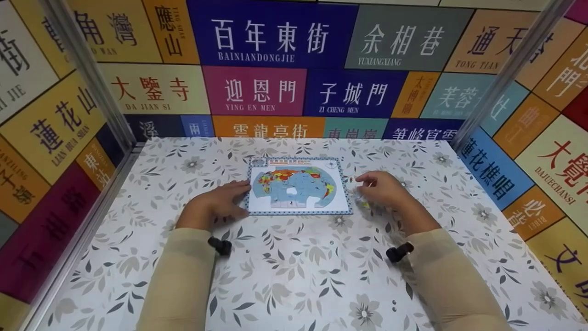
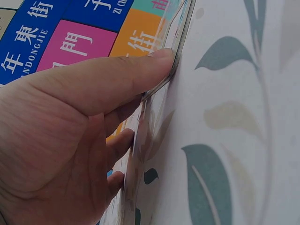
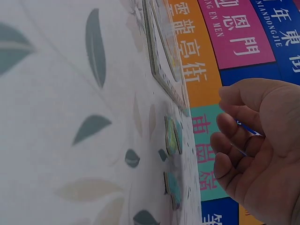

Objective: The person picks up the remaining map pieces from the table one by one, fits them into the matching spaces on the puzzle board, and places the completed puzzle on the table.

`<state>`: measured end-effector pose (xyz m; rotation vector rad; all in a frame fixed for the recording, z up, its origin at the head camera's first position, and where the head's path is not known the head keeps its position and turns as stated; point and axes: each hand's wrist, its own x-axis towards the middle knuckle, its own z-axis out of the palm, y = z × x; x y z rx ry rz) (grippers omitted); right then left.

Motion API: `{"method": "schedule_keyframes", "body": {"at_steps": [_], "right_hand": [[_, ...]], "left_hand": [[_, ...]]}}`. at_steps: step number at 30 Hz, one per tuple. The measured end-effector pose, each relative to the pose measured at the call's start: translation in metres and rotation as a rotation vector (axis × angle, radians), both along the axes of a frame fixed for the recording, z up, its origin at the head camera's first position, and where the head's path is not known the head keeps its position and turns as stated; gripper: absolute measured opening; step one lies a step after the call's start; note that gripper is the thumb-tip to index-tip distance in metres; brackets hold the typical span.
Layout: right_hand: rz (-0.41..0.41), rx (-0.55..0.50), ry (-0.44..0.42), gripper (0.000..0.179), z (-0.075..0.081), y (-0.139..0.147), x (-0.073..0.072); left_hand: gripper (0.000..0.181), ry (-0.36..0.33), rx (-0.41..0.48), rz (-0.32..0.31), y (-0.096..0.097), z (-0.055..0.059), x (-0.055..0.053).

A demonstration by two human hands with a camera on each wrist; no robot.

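Note:
A world map jigsaw puzzle (image 1: 298,184) lies in its tray with a blue dotted border. White gaps show at its lower left, lower right and centre. My left hand (image 1: 218,202) rests at the tray's left side, fingers stretched along the edge. In the left wrist view, the thumb (image 2: 136,72) touches the tray's corner. Right of the tray, my right hand (image 1: 386,188) is raised over the table, its fingers loosely curled with nothing visible in them. Below it in the right wrist view lie a green and yellow puzzle piece (image 3: 172,136) and a blue one (image 3: 172,190).
The table (image 1: 294,276) has a white cover printed with grey leaves and flowers. Panels of coloured street-name signs (image 1: 257,89) stand behind it and on both sides, with metal posts (image 1: 98,92) at the corners.

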<state>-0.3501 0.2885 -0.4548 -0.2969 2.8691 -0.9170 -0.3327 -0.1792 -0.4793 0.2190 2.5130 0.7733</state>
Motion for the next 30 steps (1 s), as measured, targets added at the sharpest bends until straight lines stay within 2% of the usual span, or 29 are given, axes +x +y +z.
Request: {"method": "schedule_keyframes", "body": {"at_steps": [5,8,13,21,28,30], "right_hand": [[-0.016,0.009,-0.020,0.037,-0.003,0.019,0.007],[-0.026,-0.006,-0.045,0.039,-0.004,0.029,0.013],[-0.007,-0.011,-0.028,0.039,-0.006,0.042,0.021],[-0.005,0.063,-0.018,0.040,-0.009,0.063,0.032],[-0.037,0.084,-0.041,0.045,-0.008,0.080,0.043],[-0.044,0.088,-0.045,0.046,-0.008,0.084,0.045]], "left_hand": [[0.087,-0.024,-0.005,0.033,0.001,0.000,-0.001],[0.087,-0.020,-0.007,0.028,0.001,-0.001,0.000],[0.088,-0.020,-0.012,0.025,0.001,-0.001,0.000],[0.088,-0.028,-0.007,0.035,0.000,0.000,0.000],[0.086,0.000,-0.017,-0.002,0.001,0.001,0.001],[0.086,-0.005,-0.017,0.005,0.001,0.001,0.001]]}}
